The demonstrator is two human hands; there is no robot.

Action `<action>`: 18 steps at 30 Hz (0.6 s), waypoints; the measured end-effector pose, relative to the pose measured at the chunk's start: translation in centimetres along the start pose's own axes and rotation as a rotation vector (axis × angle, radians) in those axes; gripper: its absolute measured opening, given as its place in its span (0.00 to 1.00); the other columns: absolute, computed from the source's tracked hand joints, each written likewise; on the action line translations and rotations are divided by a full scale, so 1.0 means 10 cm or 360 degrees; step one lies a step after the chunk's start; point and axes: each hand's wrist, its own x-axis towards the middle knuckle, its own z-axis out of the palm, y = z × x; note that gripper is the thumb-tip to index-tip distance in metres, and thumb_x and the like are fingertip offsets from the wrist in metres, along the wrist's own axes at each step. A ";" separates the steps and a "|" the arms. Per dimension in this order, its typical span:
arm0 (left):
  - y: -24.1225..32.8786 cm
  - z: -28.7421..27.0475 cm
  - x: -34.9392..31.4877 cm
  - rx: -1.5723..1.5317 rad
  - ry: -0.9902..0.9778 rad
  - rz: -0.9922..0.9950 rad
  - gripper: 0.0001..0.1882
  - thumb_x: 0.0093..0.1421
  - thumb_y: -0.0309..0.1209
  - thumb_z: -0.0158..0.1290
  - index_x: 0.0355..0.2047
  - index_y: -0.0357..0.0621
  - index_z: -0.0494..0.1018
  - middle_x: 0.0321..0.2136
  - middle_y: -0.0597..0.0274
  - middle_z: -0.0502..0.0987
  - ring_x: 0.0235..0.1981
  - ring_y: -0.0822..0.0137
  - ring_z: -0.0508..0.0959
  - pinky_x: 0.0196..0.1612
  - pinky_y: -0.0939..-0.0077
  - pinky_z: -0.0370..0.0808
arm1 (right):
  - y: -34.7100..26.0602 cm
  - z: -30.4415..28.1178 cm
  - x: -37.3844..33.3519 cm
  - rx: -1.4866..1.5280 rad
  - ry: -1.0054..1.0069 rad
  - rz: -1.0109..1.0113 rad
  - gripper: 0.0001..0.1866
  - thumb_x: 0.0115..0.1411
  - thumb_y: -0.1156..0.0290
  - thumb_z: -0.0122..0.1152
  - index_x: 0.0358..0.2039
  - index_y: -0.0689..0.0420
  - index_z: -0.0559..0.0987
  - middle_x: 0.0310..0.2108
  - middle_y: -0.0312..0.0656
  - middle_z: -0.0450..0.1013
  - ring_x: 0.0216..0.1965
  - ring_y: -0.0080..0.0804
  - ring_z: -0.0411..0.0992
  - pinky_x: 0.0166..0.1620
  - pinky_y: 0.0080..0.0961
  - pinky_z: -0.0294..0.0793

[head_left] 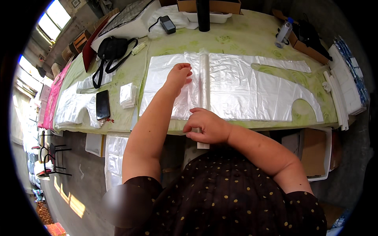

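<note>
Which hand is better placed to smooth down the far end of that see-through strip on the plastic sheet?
Probably the left hand. It rests flat on the plastic sheet, right beside the upper part of the clear strip. The right hand is at the table's near edge, pinching the strip's lower end.

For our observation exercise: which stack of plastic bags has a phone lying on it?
The stack of plastic bags at the table's left end; the black phone rests on it, away from both hands.

Both hands [179, 76] on plastic sheet [236, 90].
</note>
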 end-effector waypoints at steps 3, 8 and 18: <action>-0.10 -0.10 0.01 0.0455 0.0011 0.0318 0.16 0.64 0.33 0.57 0.51 0.43 0.75 0.54 0.59 0.75 0.53 0.62 0.76 0.52 0.65 0.77 | 0.05 0.06 0.10 0.0095 0.0026 -0.0024 0.08 0.55 0.67 0.64 0.33 0.56 0.84 0.31 0.42 0.80 0.37 0.43 0.77 0.54 0.40 0.74; -0.16 -0.04 -0.36 0.1133 -0.0517 0.0979 0.19 0.61 0.38 0.63 0.52 0.55 0.79 0.69 0.48 0.60 0.69 0.46 0.61 0.65 0.55 0.67 | 0.07 0.11 0.26 0.0273 -0.0106 0.0141 0.11 0.55 0.67 0.62 0.36 0.58 0.84 0.32 0.45 0.80 0.36 0.42 0.79 0.43 0.36 0.78; -0.29 -0.30 -0.59 0.1808 -0.0319 0.1060 0.19 0.58 0.32 0.53 0.48 0.63 0.83 0.71 0.55 0.60 0.75 0.46 0.50 0.74 0.44 0.47 | -0.07 0.07 -0.30 0.0079 0.0283 -0.0077 0.07 0.56 0.75 0.65 0.37 0.55 0.83 0.33 0.43 0.79 0.35 0.44 0.77 0.39 0.35 0.76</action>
